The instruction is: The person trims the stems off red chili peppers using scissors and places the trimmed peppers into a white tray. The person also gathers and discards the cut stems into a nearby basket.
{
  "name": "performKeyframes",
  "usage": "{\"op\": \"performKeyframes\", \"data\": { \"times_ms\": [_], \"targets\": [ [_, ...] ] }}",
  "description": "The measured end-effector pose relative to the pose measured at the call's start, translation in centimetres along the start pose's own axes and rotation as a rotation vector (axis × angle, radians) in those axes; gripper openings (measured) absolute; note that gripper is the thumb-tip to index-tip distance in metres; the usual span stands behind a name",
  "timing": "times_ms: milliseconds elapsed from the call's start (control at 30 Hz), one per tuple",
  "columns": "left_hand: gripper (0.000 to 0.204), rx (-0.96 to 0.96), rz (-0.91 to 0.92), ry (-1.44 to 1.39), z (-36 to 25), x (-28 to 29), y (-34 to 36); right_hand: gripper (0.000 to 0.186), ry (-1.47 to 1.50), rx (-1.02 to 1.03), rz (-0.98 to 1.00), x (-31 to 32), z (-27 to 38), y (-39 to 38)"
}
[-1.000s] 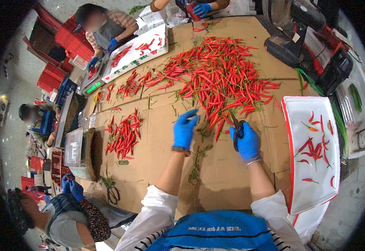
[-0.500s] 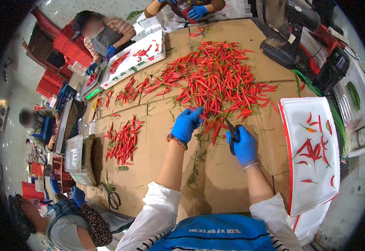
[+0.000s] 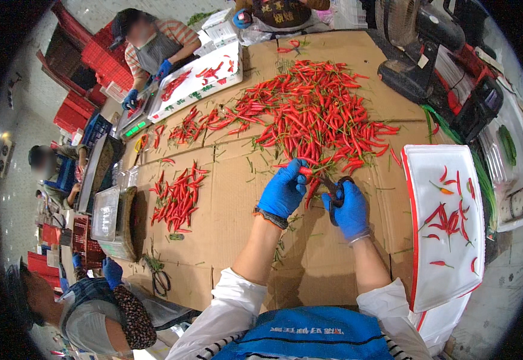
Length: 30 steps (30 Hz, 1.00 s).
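My left hand (image 3: 281, 191), in a blue glove, pinches a red chili pepper (image 3: 305, 171) at its fingertips, at the near edge of a big heap of red chilies (image 3: 318, 114). Just right of it, my right hand (image 3: 350, 211), also blue-gloved, grips dark-handled scissors (image 3: 337, 193). Their blades point toward the chili's stem; whether they touch it I cannot tell. Below the heap's near edge another chili (image 3: 312, 191) lies between my hands. A smaller pile of chilies (image 3: 177, 198) rests to the left on the cardboard-covered table (image 3: 231, 198).
On the right stands a white foam box (image 3: 417, 240) with a red edge, some chilies on it. A fan (image 3: 402, 75) is at the far right. Another pair of scissors (image 3: 161, 282) lies lower left. Co-workers stand left and far; one works beside a white tray (image 3: 204, 84).
My left hand has moved right, away from the heap's edge and closer to the scissors, with a chili at its fingertips. My right hand has stayed about in place. The far person's hands have shifted.
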<state>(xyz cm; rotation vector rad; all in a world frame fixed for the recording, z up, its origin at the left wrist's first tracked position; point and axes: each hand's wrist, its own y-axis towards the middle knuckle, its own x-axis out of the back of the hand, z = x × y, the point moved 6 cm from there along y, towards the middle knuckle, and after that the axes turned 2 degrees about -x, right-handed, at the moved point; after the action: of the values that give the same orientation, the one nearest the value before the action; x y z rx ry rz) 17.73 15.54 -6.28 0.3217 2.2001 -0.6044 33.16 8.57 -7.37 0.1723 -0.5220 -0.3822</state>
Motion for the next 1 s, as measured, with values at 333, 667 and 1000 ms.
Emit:
{"op": "performKeyframes", "data": {
  "times_ms": [333,667,1000],
  "targets": [
    [0.026,-0.112,0.002,0.307,-0.2,-0.1,-0.1,0.027,-0.016,-0.100,0.034,-0.6,-1.4,-0.4],
    [0.024,-0.340,-0.255,0.487,-5.2,4.9,0.2,0.021,0.285,-0.192,-0.070,-1.1,-4.2,-0.5],
    [0.035,-0.856,0.104,2.024,-2.1,-1.0,5.7,0.026,0.203,-0.187,-0.048,0.0,-2.5,-0.4]
  ]
}}
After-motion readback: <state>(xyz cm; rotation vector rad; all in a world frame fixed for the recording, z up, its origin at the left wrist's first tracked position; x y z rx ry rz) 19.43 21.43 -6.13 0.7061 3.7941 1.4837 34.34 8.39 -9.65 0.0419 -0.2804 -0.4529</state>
